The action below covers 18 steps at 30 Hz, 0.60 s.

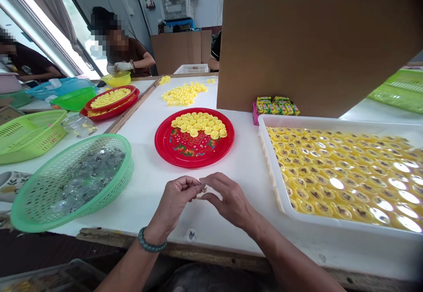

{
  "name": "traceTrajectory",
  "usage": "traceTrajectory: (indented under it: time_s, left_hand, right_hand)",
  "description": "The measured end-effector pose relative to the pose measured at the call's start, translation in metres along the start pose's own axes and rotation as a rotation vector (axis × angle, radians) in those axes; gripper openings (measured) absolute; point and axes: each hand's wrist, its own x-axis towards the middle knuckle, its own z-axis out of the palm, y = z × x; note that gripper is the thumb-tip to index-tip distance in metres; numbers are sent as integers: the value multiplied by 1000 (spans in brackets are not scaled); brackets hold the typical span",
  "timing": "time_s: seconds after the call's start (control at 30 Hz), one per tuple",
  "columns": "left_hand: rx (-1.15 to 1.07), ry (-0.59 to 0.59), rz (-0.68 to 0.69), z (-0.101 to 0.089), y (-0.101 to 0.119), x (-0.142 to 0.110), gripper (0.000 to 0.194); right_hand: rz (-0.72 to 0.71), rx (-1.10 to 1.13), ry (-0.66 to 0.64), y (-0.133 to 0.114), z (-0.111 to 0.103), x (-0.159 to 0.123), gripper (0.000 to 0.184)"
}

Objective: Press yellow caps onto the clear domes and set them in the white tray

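Observation:
In front of me, my left hand (178, 201) pinches the edge of a small clear disc (203, 189) with a dark printed figure. My right hand (228, 197) curves its thumb and fingers around the disc's other side; the fingers hide most of it. A similar clear disc (191, 234) lies on the white table below my hands. Just beyond them is a red plate (176, 157) with a floral print. Small yellow cups (194, 132) are grouped on its far half.
Left is a green mesh basket (124, 168) of clear printed pieces. A white tray (272, 168) at right holds rows of yellow cups with clear tops. Behind it stand a cardboard sheet (297, 40) and small boxes (277, 106). A gloved co-worker (132, 58) sits far left.

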Motion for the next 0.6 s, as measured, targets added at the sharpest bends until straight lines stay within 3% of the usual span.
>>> traceTrajectory:
  time_s: [0.07, 0.17, 0.3, 0.37, 0.47, 0.6]
  left_hand:
    - [40, -61, -46, -4, -5, 0, 23]
    - [113, -125, -64, -11, -9, 2, 23]
    - [415, -137, 152, -27, -5, 11, 23]
    - [627, -164, 273, -36, -3, 18, 33]
    - [822, -294, 375, -44, -5, 30, 51]
    - [942, -407, 483, -40, -18, 40, 41]
  right_hand:
    - [-69, -132, -96, 2, 2, -3, 24]
    - [-78, -237, -135, 5, 7, -4, 23]
    - [-4, -257, -49, 11, 8, -4, 31]
    - [68, -264, -25, 14, 7, -3, 33]
    - [148, -282, -35, 17, 5, -2, 34]
    - [187, -264, -40, 18, 3, -1, 27]
